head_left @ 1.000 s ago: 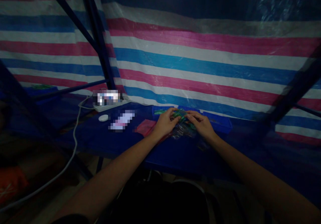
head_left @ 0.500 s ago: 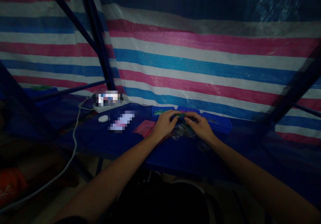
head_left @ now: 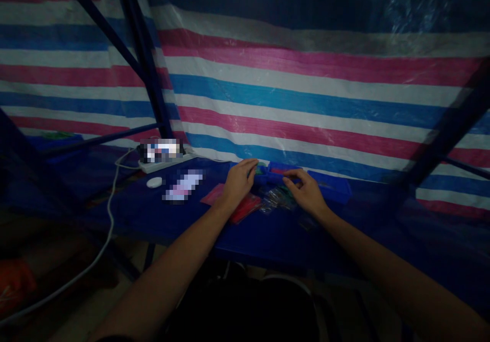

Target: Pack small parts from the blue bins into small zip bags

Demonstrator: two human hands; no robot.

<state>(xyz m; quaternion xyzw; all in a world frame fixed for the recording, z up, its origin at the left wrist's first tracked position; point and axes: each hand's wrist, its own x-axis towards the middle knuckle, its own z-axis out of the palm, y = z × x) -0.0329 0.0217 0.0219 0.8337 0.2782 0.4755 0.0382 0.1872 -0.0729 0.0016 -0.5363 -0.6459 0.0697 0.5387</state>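
Observation:
My left hand (head_left: pixel 238 179) is over the left blue bin (head_left: pixel 262 179), which holds green pieces (head_left: pixel 259 170). Its fingers stretch out with the thumb a little apart, and I see nothing held in them. To the right, my right hand (head_left: pixel 307 191) has thumb and fingertips curled together in front of the middle blue bin (head_left: pixel 276 176); whatever they pinch is too small and dark to make out. Beneath and between the hands lie crinkled clear plastic bags (head_left: pixel 272 199). Red packets (head_left: pixel 245 208) rest by my left wrist, and a pink packet (head_left: pixel 213 194) lies further left.
A third blue bin (head_left: pixel 337 189) stands behind my right hand. Left on the blue table (head_left: pixel 153 224) are a blurred-out phone-like shape (head_left: pixel 184 185), a round white object (head_left: pixel 154 182) and a power strip (head_left: pixel 164 163) with a white cable (head_left: pixel 111 214). Blue metal posts (head_left: pixel 147 71) frame a striped sheet.
My hands have moved apart from the green piece they were handling together. The left hand has shifted left to the left bin, uncovering the red packets; the right hand stays nearly in place.

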